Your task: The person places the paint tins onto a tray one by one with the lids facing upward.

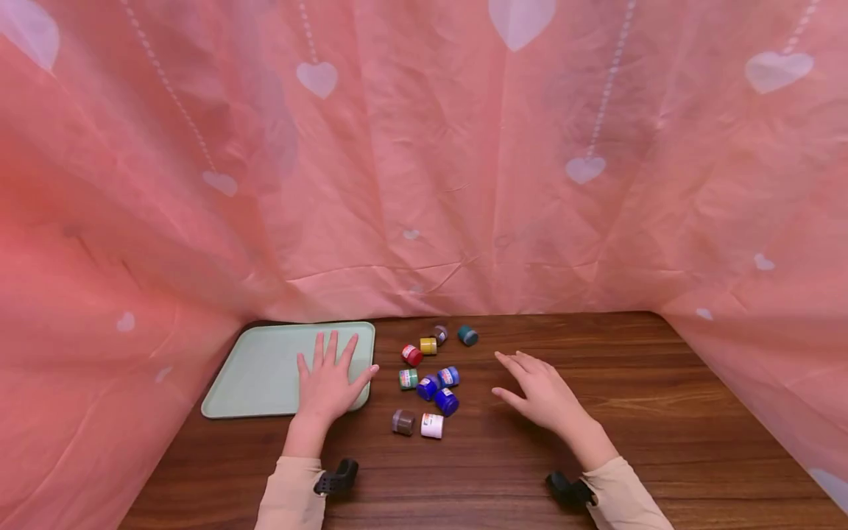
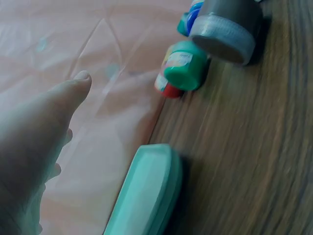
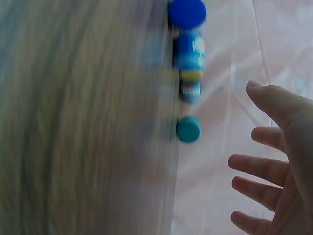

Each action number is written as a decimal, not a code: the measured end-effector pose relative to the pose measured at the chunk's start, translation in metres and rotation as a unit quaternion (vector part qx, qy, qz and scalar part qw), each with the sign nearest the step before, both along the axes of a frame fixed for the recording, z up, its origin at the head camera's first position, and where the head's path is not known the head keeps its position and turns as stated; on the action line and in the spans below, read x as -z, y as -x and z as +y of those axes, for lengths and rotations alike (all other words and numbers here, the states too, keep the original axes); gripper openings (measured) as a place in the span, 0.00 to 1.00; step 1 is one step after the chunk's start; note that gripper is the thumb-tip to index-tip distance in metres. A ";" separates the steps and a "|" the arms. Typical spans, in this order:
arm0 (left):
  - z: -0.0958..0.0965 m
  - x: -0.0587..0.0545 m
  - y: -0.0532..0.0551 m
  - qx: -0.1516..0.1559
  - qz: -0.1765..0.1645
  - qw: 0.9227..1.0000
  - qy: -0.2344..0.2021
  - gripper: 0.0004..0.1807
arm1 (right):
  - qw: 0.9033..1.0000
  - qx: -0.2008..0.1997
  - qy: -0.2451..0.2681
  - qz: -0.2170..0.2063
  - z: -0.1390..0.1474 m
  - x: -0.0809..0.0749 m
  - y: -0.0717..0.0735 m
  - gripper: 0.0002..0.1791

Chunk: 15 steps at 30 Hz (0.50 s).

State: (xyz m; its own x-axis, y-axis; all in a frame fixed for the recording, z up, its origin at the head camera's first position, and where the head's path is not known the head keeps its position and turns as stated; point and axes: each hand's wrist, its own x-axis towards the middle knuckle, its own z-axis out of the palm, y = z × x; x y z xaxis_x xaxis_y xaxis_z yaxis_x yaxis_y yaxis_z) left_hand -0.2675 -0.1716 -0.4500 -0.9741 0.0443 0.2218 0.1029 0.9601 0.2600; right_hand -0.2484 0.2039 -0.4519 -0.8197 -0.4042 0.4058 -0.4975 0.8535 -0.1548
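Between the outstretched hands, a scattered group of small jars.

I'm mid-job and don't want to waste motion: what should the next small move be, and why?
Probably ease the right hand toward the teal jar: that hand is open and holds nothing, its fingertips are near that jar, and the jar sits apart from the other jars, so it may be simple to grasp.
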 end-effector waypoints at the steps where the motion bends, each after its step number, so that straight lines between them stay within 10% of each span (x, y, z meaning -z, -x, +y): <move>1: -0.003 0.000 0.000 -0.002 0.002 1.000 0.000 0.44 | 1.000 -0.008 -0.002 0.004 -0.003 0.000 -0.001 0.35; 15: -0.054 -0.006 -0.004 -0.053 -0.014 0.998 -0.032 0.47 | 0.995 -0.102 -0.021 0.007 -0.047 -0.007 -0.021 0.28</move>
State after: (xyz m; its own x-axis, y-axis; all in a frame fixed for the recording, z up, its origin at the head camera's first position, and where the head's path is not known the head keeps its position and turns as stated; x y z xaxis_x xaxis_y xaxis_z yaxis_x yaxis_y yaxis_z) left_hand -0.2632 -0.2259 -0.4436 -0.9785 -0.0722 0.1931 -0.0060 0.9463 0.3232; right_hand -0.2273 0.1564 -0.4445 -0.7127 -0.5785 0.3967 -0.6633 0.7398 -0.1130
